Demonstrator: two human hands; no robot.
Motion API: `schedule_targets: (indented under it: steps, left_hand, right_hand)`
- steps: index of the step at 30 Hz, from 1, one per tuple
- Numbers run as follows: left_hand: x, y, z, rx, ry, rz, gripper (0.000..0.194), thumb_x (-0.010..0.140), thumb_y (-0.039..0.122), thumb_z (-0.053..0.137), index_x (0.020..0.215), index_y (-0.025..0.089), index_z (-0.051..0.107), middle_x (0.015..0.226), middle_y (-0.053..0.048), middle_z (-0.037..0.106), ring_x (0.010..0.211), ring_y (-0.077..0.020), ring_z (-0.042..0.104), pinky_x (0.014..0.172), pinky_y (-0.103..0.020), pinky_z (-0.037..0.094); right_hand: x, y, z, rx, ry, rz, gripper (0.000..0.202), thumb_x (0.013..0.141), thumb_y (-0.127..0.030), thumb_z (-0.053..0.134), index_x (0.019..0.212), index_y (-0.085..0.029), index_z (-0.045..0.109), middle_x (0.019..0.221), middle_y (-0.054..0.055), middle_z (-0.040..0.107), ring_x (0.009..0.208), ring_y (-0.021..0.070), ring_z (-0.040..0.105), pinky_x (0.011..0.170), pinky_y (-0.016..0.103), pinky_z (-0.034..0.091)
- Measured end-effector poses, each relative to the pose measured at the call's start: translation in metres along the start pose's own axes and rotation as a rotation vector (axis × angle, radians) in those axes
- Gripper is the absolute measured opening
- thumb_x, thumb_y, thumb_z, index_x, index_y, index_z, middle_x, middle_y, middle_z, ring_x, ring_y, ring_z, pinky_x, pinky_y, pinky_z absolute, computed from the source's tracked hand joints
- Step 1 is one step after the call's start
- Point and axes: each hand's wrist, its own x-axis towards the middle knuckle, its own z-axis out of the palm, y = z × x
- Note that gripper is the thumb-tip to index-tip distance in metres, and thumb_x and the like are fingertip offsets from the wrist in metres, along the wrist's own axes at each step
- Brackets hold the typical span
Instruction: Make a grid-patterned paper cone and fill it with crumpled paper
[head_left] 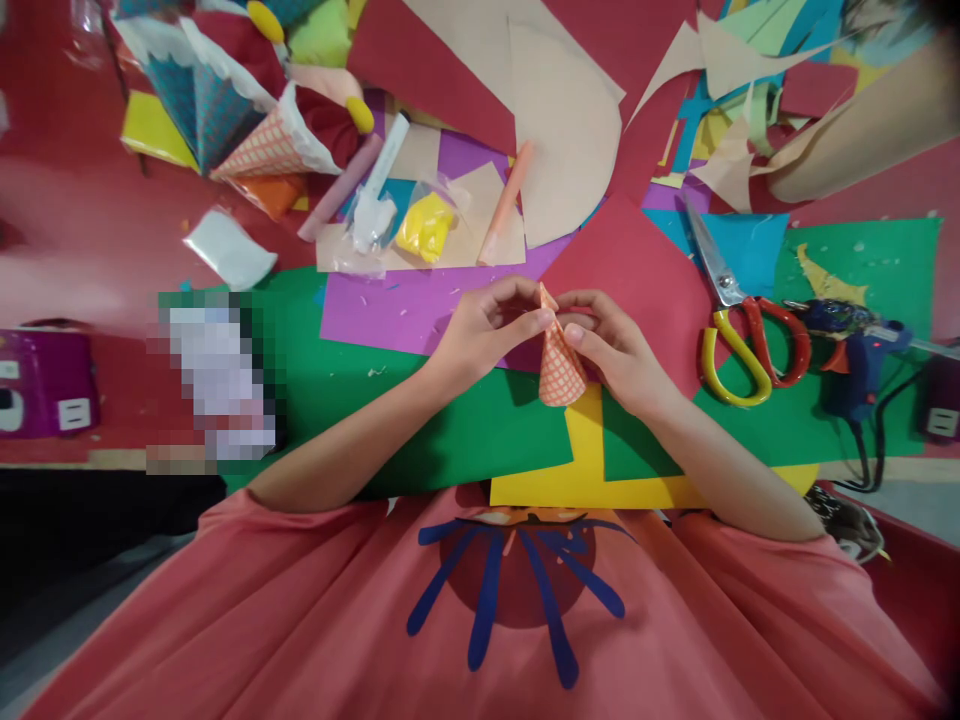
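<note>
A small paper cone (562,370) with an orange grid pattern is pinched between both hands, its point up and its wide end towards me. My left hand (499,322) grips the cone near the tip with thumb and fingers. From the other side my right hand (611,345) presses its thumb and fingers against the upper part. Under the hands lie sheets of purple paper (390,315), red paper (626,270) and green paper (450,430). Scissors (739,310) with yellow and red handles rest to the right of my right hand.
A blue glue gun (862,370) with a cord lies at the right. Finished paper cones (262,140) with white trim stand at the upper left. A yellow clay lump (426,228) and rolled paper sticks (506,205) lie ahead. Another person's arm (862,130) reaches in at the upper right.
</note>
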Motion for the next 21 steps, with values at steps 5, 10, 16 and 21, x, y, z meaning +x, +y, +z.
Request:
schedule_targets:
  steps: [5,10,16,21]
  left_hand:
    - [0.000,-0.002,-0.002,-0.036,-0.001,-0.072,0.039,0.075,0.052,0.072,0.088,0.017,0.061,0.080,-0.002,0.072,0.075,-0.0122,0.069,0.073,-0.024,0.055]
    - [-0.001,-0.001,-0.001,-0.021,0.003,-0.084,0.041,0.074,0.052,0.072,0.089,0.016,0.063,0.080,-0.004,0.073,0.080,-0.0148,0.072,0.073,-0.024,0.057]
    - [-0.003,0.000,0.000,0.016,0.008,-0.090,0.033,0.076,0.045,0.073,0.089,0.015,0.065,0.082,-0.003,0.074,0.078,-0.0132,0.072,0.072,-0.022,0.056]
    - [-0.004,-0.002,0.001,0.049,0.022,-0.082,0.029,0.077,0.040,0.073,0.091,0.014,0.068,0.083,-0.004,0.074,0.079,-0.0135,0.071,0.073,-0.022,0.055]
  right_hand:
    - [-0.041,-0.019,-0.017,-0.398,0.186,-0.127,0.033,0.086,-0.042,0.064,0.115,-0.028,0.059,0.124,0.006,0.065,0.115,0.0197,0.062,0.099,0.039,0.051]
    - [-0.103,-0.020,-0.110,-1.043,1.005,-0.316,0.029,0.079,-0.040,0.067,0.102,-0.024,0.071,0.108,0.015,0.072,0.102,0.0292,0.067,0.083,0.047,0.055]
    - [-0.143,-0.006,-0.193,-1.332,1.223,0.433,0.064,0.055,-0.049,0.082,0.109,-0.016,0.067,0.107,0.027,0.068,0.097,0.0394,0.065,0.079,0.055,0.050]
    - [-0.124,-0.008,-0.197,-1.166,1.278,0.512,0.038,0.048,-0.043,0.085,0.062,-0.022,0.056,0.058,0.004,0.056,0.051,0.0188,0.047,0.053,0.042,0.039]
